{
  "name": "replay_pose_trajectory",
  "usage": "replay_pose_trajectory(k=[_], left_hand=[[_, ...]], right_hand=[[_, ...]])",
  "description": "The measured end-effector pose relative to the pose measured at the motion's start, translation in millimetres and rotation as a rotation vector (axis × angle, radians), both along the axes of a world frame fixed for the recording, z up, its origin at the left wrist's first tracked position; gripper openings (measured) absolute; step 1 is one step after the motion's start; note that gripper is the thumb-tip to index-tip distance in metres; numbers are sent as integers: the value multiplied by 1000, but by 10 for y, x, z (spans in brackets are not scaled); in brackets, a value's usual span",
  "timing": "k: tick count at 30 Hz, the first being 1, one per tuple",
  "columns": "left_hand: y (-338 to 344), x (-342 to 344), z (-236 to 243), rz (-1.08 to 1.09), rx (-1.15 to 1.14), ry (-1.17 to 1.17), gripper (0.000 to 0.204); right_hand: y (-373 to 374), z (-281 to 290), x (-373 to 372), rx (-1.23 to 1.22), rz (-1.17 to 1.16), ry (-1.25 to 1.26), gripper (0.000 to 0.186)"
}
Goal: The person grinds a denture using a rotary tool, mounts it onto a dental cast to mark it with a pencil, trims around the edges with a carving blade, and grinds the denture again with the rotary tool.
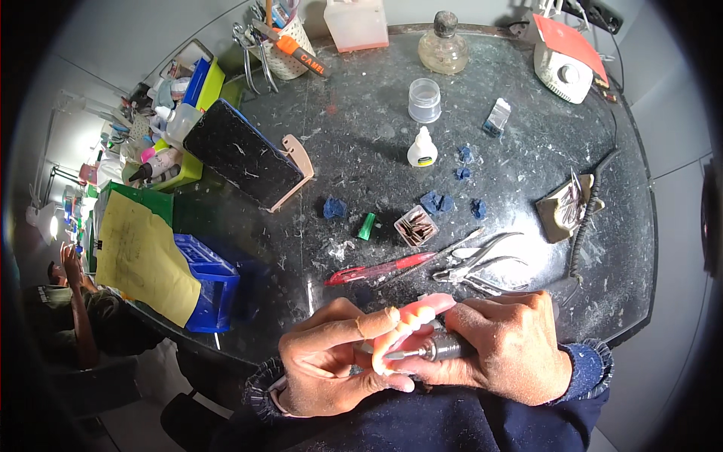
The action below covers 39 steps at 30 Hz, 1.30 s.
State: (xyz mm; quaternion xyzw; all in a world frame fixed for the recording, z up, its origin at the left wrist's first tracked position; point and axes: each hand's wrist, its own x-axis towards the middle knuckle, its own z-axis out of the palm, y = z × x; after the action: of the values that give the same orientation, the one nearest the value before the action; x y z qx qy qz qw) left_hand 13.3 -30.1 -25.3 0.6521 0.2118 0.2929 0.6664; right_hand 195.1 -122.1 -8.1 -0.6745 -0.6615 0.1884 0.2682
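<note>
My left hand (335, 354) grips a pink denture (399, 335) with pale teeth between thumb and fingers, close to my body at the table's front edge. A bandage-like strip wraps one of its fingers. In my right hand (516, 346) is a grey rotary handpiece (448, 346), its metal tip at the inner side of the denture; whether the tip touches cannot be made out. Just beyond the hands lie metal pliers (471, 271), a red pen (376, 267) and a slim pointed tool (457, 245).
Mid-table are a small box of metal bits (416, 226), a green cap (367, 226), blue scraps (437, 202) and a white dropper bottle (422, 148). A phone (245, 154) leans left, near a blue bin (211, 282). A coiled cable (584, 226) runs right. Another person (71, 301) sits far left.
</note>
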Motion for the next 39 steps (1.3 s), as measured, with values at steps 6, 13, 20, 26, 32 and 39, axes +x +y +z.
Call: replay_pose_trajectory(k=[6,13,20,26,32,39], left_hand=[[-23,9,-15,26,19,-63,53],[-50,35,-52,27,-55,-158,53],[-55,47,-43,2,-88,-187,54],[-41,51,-54,-26,-98,-196,54],[-64,48,-50,-7,-128,-214,54],[-78,57,-67,1,-132,-257,56]], right_hand=[[-6,1,1,-12,7,-14,45],[-12,-4,10,-19,19,-26,47],[12,9,17,-31,-54,25,48],[14,13,28,-47,-62,27,47],[19,18,22,-50,-57,37,46],[11,18,9,-36,-49,32,46]])
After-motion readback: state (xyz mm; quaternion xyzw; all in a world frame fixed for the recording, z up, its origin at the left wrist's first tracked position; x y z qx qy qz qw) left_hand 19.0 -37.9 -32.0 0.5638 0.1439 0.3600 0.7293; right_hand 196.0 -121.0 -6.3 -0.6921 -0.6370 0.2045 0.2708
